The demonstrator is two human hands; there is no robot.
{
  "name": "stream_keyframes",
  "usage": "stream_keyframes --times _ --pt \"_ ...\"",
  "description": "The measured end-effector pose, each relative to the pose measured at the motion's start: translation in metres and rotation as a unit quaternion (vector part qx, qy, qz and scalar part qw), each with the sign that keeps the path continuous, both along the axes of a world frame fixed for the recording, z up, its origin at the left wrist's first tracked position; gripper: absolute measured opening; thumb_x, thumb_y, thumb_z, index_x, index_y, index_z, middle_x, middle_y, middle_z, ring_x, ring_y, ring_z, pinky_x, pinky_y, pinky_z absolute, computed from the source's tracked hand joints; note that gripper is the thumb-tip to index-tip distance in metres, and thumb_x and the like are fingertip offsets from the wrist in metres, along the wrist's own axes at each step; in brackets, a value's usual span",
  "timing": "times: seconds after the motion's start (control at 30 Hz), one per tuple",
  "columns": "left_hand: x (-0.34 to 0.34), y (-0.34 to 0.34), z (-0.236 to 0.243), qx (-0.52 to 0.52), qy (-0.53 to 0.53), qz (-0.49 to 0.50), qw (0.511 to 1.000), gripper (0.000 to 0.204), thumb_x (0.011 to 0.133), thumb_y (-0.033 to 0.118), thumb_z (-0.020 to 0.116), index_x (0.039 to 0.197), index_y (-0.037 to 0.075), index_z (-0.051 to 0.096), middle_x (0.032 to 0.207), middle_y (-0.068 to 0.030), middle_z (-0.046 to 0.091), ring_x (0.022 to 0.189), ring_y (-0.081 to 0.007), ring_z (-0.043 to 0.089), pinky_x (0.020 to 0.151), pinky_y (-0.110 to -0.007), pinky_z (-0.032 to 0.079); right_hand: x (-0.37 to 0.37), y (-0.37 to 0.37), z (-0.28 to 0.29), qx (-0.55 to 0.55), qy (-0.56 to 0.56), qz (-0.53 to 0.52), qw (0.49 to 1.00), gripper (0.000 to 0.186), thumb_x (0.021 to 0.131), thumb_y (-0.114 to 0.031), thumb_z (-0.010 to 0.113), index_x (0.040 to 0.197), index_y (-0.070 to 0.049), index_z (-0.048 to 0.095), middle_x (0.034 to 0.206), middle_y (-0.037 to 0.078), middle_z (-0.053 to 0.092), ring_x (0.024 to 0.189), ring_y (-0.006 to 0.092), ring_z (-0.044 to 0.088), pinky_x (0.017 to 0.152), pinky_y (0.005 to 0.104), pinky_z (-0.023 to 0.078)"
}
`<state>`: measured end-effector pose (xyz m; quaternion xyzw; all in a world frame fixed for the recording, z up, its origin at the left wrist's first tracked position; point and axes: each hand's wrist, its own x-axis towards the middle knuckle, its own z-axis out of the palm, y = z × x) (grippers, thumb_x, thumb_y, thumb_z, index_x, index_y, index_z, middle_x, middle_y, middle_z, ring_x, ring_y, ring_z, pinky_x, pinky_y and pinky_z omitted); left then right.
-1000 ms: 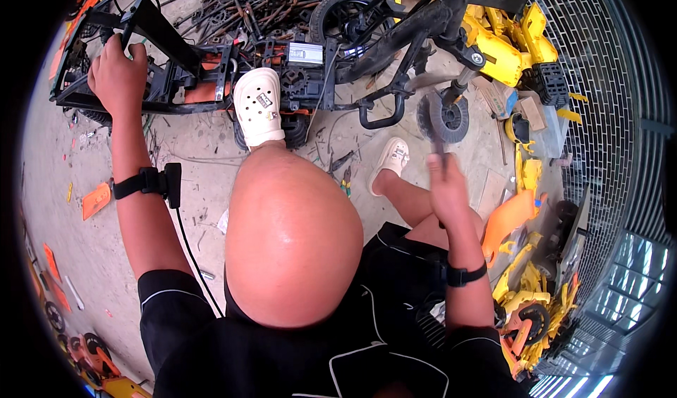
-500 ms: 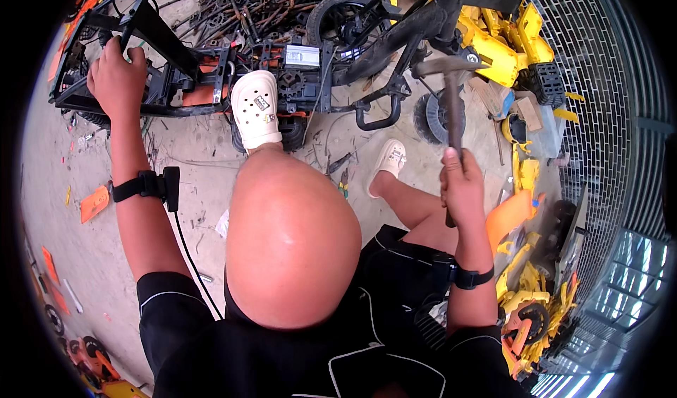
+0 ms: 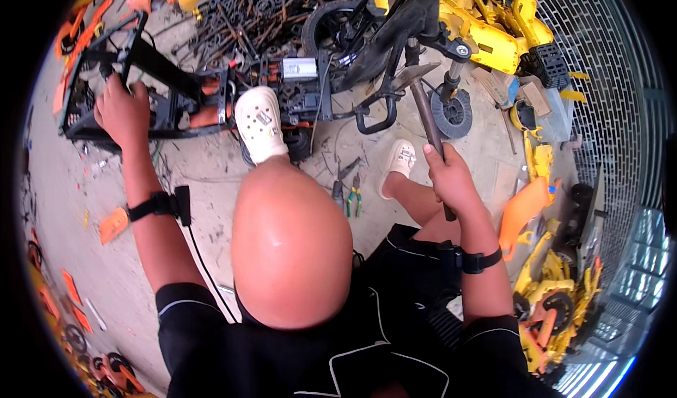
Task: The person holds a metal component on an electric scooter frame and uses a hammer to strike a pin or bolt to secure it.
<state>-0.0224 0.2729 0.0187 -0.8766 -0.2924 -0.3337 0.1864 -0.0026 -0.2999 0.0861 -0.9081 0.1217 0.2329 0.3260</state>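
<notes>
A hammer (image 3: pixel 428 113) with a brown handle is in my right hand (image 3: pixel 451 177), fingers closed around the lower grip. Its metal head appears over the black bracket and tube at the front end of the vehicle frame; whether it touches them I cannot tell. My left hand (image 3: pixel 123 113) grips a black bar at the left end of the stripped vehicle frame (image 3: pixel 173 124), though its fingertips are partly hidden. On the frame's middle rests my foot in a cream clog (image 3: pixel 259 121). The silver box (image 3: pixel 299 68) is fixed just beyond it.
Green-handled pliers (image 3: pixel 355 196) and a dark tool (image 3: pixel 338 195) lie on the concrete floor. Rusty metal parts (image 3: pixel 247 10) are heaped behind the frame. Yellow plastic panels (image 3: pixel 486 45) and a wheel (image 3: pixel 451 113) are on the right, near a brick wall (image 3: pixel 592 80).
The hammer has swung from nearly upright to leaning left, its head now nearer the front bracket. My left hand keeps its place on the frame. The whole view has shifted slightly.
</notes>
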Motion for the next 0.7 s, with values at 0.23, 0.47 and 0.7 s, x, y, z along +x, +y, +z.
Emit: stream_keyframes --times 0.23,0.47,0.7 --pt "-0.001 -0.014 0.009 -0.019 0.003 -0.023 1.0 0.051 0.082 0.028 0.062 0.127 0.005 0.062 0.117 -0.0136 0.068 0.111 -0.0353 0.06 0.104 -0.049 0.041 0.008 -0.023 -0.009 0.377 0.015 -0.153 0.913 0.038 0.104 -0.042 0.058 0.096 -0.005 0.053 0.062 -0.001 0.047 0.039 0.0078 0.038 0.037 0.0277 0.034" --pt "0.028 -0.13 0.041 0.008 0.009 -0.334 0.942 0.058 0.084 0.014 0.069 0.137 0.001 0.052 0.124 -0.0225 0.06 0.118 -0.0427 0.055 0.104 -0.052 0.042 0.013 -0.054 -0.058 0.479 0.026 -0.221 0.849 0.03 0.101 -0.036 0.063 0.093 -0.011 0.049 0.063 -0.004 0.045 0.042 0.0062 0.038 0.038 0.026 0.034" --pt "0.076 -0.294 0.044 -0.308 0.23 -0.516 0.765 0.024 0.089 0.013 0.071 0.11 0.002 0.068 0.096 -0.0151 0.071 0.09 -0.0314 0.069 0.082 -0.041 0.055 0.033 -0.043 -0.055 0.539 0.055 -0.265 0.798 0.025 0.098 -0.028 0.066 0.098 -0.011 0.048 0.065 -0.003 0.047 0.044 0.0064 0.039 0.04 0.027 0.035"
